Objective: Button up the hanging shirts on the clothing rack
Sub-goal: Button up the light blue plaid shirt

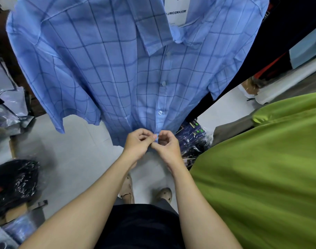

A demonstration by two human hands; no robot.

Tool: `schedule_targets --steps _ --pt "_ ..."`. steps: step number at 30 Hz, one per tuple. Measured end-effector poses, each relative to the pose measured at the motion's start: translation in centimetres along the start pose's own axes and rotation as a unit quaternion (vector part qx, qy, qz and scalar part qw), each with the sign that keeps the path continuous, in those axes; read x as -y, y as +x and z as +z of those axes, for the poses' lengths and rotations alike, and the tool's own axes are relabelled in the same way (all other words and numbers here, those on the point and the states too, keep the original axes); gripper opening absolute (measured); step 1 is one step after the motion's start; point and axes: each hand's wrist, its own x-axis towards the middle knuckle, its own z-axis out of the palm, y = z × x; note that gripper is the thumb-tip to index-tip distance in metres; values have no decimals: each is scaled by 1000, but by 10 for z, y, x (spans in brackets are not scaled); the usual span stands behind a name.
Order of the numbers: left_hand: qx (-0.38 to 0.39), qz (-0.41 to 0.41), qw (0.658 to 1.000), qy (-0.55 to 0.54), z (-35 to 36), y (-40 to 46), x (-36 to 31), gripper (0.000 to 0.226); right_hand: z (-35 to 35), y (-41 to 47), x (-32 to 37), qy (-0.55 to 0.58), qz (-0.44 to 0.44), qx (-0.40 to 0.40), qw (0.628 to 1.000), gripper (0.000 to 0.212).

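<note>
A light blue checked shirt [103,69] hangs in front of me and fills the upper half of the view. Its placket runs down the middle with three fastened buttons; the lowest visible one [160,112] sits just above my hands. My left hand [137,143] and my right hand [167,145] meet at the shirt's bottom edge. Both pinch the placket fabric there between thumb and fingertips, the other fingers curled. The button under my fingers is hidden. A white paper tag [177,10] hangs at the collar.
A green garment [261,168] hangs close on the right, a dark one [288,33] behind it. Plastic-wrapped clothes lie on the floor at left [13,182] and right of the shirt [193,137]. My feet [146,193] stand on the pale floor.
</note>
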Motion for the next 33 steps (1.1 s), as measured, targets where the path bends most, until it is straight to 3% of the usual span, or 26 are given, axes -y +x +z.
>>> schedule_targets --steps 5,9,12,16,22,28,33 --pt "-13 -39 998 -38 -1 -6 21 6 6 -1 -18 -37 -3 -3 999 27" --pt "-52 -59 997 -12 -2 -7 54 21 4 -5 -47 -31 30 -32 999 23" --pt "-35 -69 997 0 -6 -12 78 32 0 -7 -58 -20 68 -51 996 15" --pt "-14 -80 997 -16 -2 -19 92 26 -6 -8 -67 -48 70 -39 996 31" --pt "-14 -111 994 -10 11 -22 107 21 -11 -13 -78 -26 102 -43 993 13" --pt "-19 -107 994 5 25 -26 112 20 -19 -14 -85 -91 82 -39 992 23" --pt "-54 -83 994 53 30 -27 113 19 -23 -17 -90 -59 114 -46 991 28"
